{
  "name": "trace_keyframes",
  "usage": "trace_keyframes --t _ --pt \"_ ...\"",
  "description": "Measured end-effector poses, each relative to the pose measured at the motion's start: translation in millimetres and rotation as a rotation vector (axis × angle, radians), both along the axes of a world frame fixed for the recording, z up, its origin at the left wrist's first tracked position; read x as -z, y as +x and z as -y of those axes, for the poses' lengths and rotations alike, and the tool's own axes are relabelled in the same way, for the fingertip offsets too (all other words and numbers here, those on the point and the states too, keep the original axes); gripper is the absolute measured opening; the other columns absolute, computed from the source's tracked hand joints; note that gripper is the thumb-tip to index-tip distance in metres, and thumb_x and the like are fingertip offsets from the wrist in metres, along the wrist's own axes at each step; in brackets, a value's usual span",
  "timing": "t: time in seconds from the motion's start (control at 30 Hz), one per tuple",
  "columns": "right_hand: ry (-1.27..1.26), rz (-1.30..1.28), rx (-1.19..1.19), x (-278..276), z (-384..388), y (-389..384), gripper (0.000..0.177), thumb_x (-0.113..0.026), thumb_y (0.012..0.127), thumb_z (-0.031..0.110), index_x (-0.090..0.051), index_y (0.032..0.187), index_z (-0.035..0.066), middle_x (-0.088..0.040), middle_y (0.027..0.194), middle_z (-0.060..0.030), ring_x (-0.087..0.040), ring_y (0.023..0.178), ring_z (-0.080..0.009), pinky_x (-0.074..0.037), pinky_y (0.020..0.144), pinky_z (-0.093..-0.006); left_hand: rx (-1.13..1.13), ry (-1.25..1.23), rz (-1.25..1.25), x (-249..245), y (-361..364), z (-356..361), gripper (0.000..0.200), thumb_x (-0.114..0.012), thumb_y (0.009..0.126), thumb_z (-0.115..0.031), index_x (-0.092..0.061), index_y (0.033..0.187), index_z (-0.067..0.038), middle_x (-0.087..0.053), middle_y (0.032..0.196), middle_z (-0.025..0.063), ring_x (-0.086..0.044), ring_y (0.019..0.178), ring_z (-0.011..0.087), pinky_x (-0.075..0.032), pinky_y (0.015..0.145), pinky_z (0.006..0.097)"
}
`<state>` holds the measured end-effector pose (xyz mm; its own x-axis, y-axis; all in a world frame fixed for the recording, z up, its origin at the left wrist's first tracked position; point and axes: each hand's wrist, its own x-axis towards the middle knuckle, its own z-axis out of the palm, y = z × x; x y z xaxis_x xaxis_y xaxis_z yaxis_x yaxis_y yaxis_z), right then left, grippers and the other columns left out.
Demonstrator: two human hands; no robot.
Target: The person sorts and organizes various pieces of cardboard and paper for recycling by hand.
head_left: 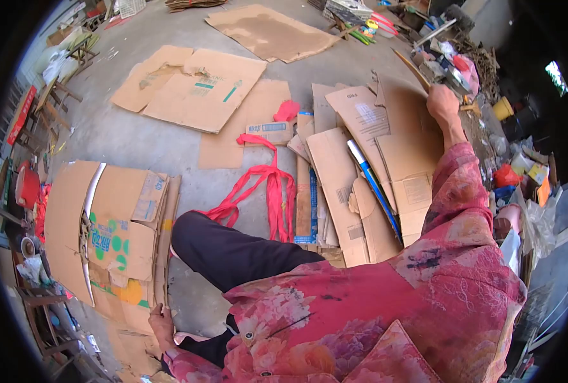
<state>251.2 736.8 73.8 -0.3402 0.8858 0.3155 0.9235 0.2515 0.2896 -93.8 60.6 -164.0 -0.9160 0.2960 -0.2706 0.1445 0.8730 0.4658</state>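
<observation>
My left hand (162,327) has its fingers at the lower corner of a stack of flattened cardboard (140,246), printed green and blue, standing at the left. Out to the far right, my right hand (445,105) is closed, with a long thin brown strip (411,67) running out from it; I cannot tell whether that strip is wood or a cardboard edge. Below that hand, flattened cardboard pieces (338,185) lie overlapping, with a blue-and-white strip (376,188) among them. A tangled red cloth strap (277,191) lies on the floor beside my bent knee.
Farther off on the concrete floor (178,143) lie a flattened box (197,86) and a stained cardboard sheet (271,32). Heaped clutter with a yellow container (503,108) lines the right side. Wooden stools (54,105) and a red basin (27,185) stand along the left.
</observation>
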Motion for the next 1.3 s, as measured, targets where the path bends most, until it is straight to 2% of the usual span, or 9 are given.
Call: trace_keyframes --t 0.23,0.3,0.47,0.53,0.67,0.77,1.03,1.23,1.3 --pt "0.097 -0.032 -0.223 -79 24 -99 0.023 -0.047 0.074 0.017 -0.060 0.087 0.003 -0.058 0.091 -0.0209 -0.057 0.087 -0.0348 -0.046 0.073 -0.0407 -0.033 -0.004 -0.005 -7 0 3 0.032 -0.057 0.074 -0.013 -0.056 0.100 0.007 -0.058 0.093 0.0244 -0.060 0.080 0.0293 -0.046 0.071 0.0320" --pt "0.208 -0.159 -0.338 -97 25 -129 0.021 -0.048 0.070 0.017 -0.060 0.077 0.000 -0.058 0.079 -0.0226 -0.056 0.078 -0.0391 -0.045 0.070 -0.0436 -0.020 0.006 -0.066 5 -4 13 0.032 -0.056 0.074 -0.015 -0.057 0.099 0.006 -0.059 0.090 0.0239 -0.059 0.081 0.0311 -0.045 0.073 0.0343" --pt "0.316 -0.383 -0.922 -137 29 -191 0.018 -0.049 0.072 0.017 -0.054 0.070 0.000 -0.054 0.063 -0.0190 -0.055 0.057 -0.0300 -0.043 0.054 -0.0375 0.009 0.045 -0.153 0 -3 11 0.031 -0.059 0.071 -0.019 -0.059 0.094 0.002 -0.058 0.085 0.0215 -0.056 0.079 0.0346 -0.044 0.073 0.0392" --pt "-0.203 -0.746 -0.913 -146 52 -217 0.019 -0.045 0.075 0.015 -0.057 0.070 0.000 -0.052 0.054 -0.0084 -0.053 0.052 -0.0158 -0.043 0.052 -0.0316 0.020 0.037 -0.138 -4 -3 11 0.030 -0.059 0.070 -0.021 -0.060 0.092 -0.001 -0.058 0.086 0.0215 -0.055 0.080 0.0350 -0.043 0.073 0.0398" --pt "-0.135 -0.778 -1.199 -153 82 -269 0.026 -0.042 0.078 0.013 -0.059 0.085 -0.006 -0.059 0.070 -0.0069 -0.053 0.062 -0.0130 -0.043 0.058 -0.0262 0.036 0.009 -0.191 4 -6 18 0.032 -0.060 0.071 -0.025 -0.059 0.093 -0.002 -0.057 0.088 0.0209 -0.054 0.086 0.0342 -0.043 0.076 0.0393" --pt "-0.559 -1.021 -1.151 -153 88 -309 0.025 -0.044 0.079 0.007 -0.056 0.097 -0.005 -0.060 0.082 -0.0047 -0.054 0.072 -0.0092 -0.042 0.067 -0.0209 0.013 -0.012 -0.183 3 -3 21 0.033 -0.059 0.072 -0.026 -0.058 0.094 -0.002 -0.056 0.092 0.0202 -0.054 0.089 0.0336 -0.043 0.077 0.0389" --pt "-0.957 -1.242 -1.329 -140 190 -410 0.025 -0.047 0.075 0.004 -0.057 0.094 -0.007 -0.059 0.080 -0.0082 -0.055 0.067 -0.0121 -0.043 0.065 -0.0213 0.061 -0.018 -0.136 -19 -6 11 0.029 -0.057 0.074 -0.027 -0.055 0.089 -0.003 -0.056 0.091 0.0183 -0.054 0.088 0.0329 -0.044 0.075 0.0399" --pt "-1.564 -1.331 -1.269 -96 204 -512 0.019 -0.048 0.071 0.004 -0.057 0.085 -0.006 -0.058 0.077 -0.0079 -0.055 0.071 -0.0156 -0.045 0.069 -0.0274 0.067 -0.065 -0.056 -36 -2 8 0.028 -0.056 0.075 -0.029 -0.056 0.090 -0.005 -0.056 0.090 0.0169 -0.055 0.086 0.0317 -0.044 0.074 0.0403" --pt "-0.843 -0.953 -1.156 -58 207 -552 0.018 -0.051 0.070 0.010 -0.059 0.082 -0.002 -0.058 0.080 -0.0078 -0.055 0.073 -0.0176 -0.044 0.071 -0.0319 0.059 -0.093 -0.025 -38 0 7 0.028 -0.056 0.075 -0.029 -0.056 0.091 -0.005 -0.056 0.090 0.0168 -0.055 0.086 0.0320 -0.044 0.074 0.0406"
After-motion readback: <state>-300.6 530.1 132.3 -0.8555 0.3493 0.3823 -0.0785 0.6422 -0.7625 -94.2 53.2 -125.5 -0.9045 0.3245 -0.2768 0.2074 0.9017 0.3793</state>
